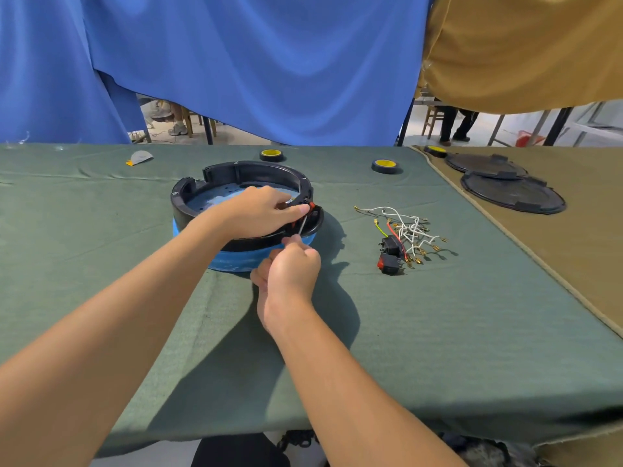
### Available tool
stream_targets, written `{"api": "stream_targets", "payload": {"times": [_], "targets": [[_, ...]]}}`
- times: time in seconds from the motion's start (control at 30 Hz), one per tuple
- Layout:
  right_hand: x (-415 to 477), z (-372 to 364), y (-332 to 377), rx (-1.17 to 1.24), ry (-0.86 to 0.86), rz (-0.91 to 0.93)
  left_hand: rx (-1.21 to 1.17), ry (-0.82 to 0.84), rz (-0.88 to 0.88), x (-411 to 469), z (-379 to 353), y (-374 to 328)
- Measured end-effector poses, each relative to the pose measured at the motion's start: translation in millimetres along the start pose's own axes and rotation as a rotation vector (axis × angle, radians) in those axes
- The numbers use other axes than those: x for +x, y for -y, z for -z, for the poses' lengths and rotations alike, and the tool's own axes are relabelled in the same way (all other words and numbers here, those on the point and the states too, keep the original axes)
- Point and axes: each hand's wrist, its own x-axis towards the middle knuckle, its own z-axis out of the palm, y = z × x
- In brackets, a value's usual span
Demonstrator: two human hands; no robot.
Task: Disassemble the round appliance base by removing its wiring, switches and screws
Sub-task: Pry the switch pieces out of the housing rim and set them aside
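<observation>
The round appliance base (215, 183), black rim over a blue body, sits on the green cloth in the middle of the table. My left hand (261, 210) lies over its right rim, fingers curled around a red switch (312, 206) set in the rim. Just in front of the base, my right hand (291, 267) grips a thin metal tool (302, 225) whose tip points up at the switch. To the right lies a pile of removed white, red and yellow-green wires (409, 230) with two black-and-red switches (390, 256).
Two rolls of black tape with yellow cores (271, 155) (385, 165) lie behind the base. A grey scrap (140, 158) lies at back left. On the tan cloth at right rest two round black covers (512, 193) and another tape roll (435, 150). Blue and tan curtains hang behind.
</observation>
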Motion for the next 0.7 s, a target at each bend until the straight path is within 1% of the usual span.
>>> {"api": "stream_targets", "payload": {"times": [0.13, 0.2, 0.33, 0.5, 0.57, 0.63, 0.7], "targets": [[2.7, -10.5, -6.0, -0.218, -0.085, 0.083, -0.021, 0.079, 0.019, 4.7, 1.8, 3.7], [2.2, -14.8, -3.7, -0.279, -0.115, 0.099, -0.059, 0.104, 0.028, 4.9, 1.7, 4.7], [0.2, -21.1, -0.4, -0.313, -0.136, 0.104, -0.098, 0.143, 0.029, 4.2, 4.2, 3.2], [-3.5, -29.6, -1.2, -0.263, -0.159, 0.037, -0.114, 0.178, 0.024, 4.3, 5.2, 1.5], [-1.8, -29.7, -3.2, -0.229, -0.167, 0.027, -0.122, 0.176, 0.025, 4.8, 5.2, 2.4], [3.5, -28.1, -6.5, -0.283, -0.172, 0.046, -0.12, 0.167, 0.034, 6.1, 4.2, 4.3], [13.0, -23.0, -8.6, -0.27, -0.151, 0.044, -0.091, 0.154, 0.05, 7.8, 2.4, 6.7]]}}
